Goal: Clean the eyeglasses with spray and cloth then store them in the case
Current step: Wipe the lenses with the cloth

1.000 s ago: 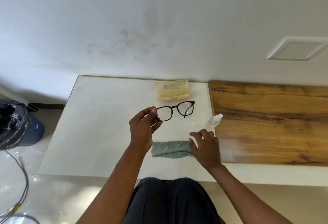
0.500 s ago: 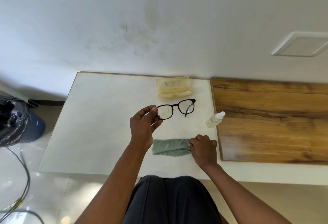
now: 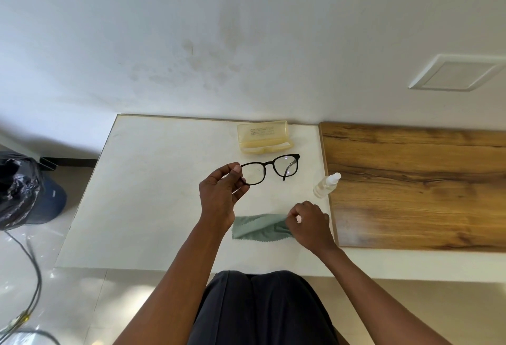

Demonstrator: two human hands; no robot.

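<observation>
Black-framed eyeglasses (image 3: 269, 169) hang above the white table (image 3: 153, 180), pinched at their left end by my left hand (image 3: 219, 197). A grey-green cloth (image 3: 260, 228) lies on the table near the front edge, and my right hand (image 3: 308, 224) pinches its right end, lifting that end slightly. A small clear spray bottle (image 3: 325, 186) with a white cap stands to the right of the glasses, by the edge of the wooden board. The yellow translucent case (image 3: 264, 136) sits open at the back of the table, against the wall.
A wooden board (image 3: 416, 186) covers the right part of the surface. A bin with a black bag (image 3: 24, 194) stands on the floor at the left, with cables (image 3: 30, 276) trailing in front of it. My dark-trousered lap (image 3: 262, 309) is below the table edge.
My right hand moved down from beside the spray bottle onto the cloth and now pinches its right end. My left hand has kept the glasses in about the same place.
</observation>
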